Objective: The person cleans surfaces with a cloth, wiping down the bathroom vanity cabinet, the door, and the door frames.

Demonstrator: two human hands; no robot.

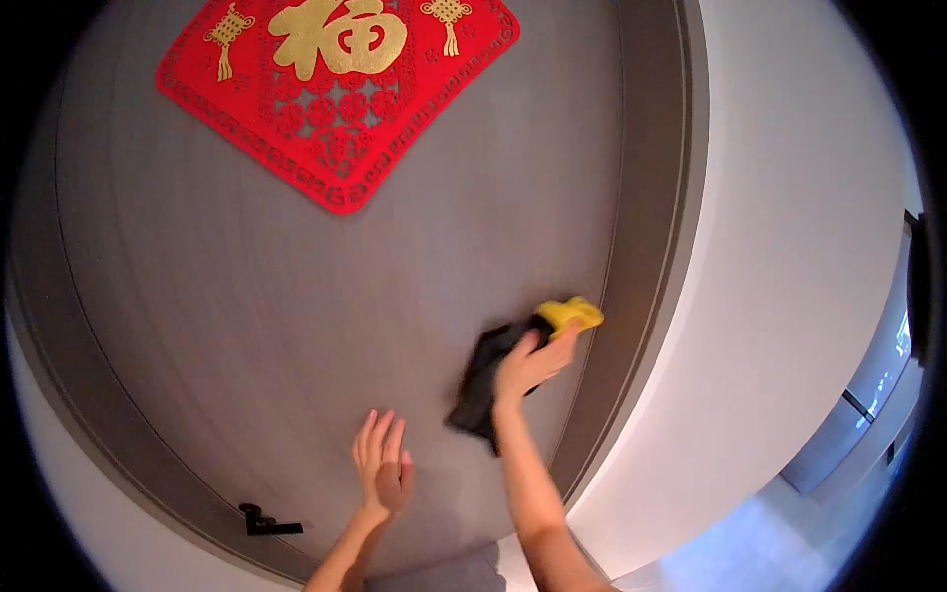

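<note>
My right hand [531, 367] presses a black and yellow cloth [480, 380] against the grey door [256, 296], close to its right edge. The yellow part sticks out past my fingers and the black part hangs down to the left; both are slightly blurred. Lower and to the left, my left hand [383, 466] is held up before the door with its fingers stretched out, holding nothing. Whether it touches the door I cannot tell.
A red diamond-shaped decoration [340, 163] with a gold character is on the upper door. A black door handle [268, 521] sits at lower left. The dark door frame [651, 247] and a white wall [779, 227] lie to the right.
</note>
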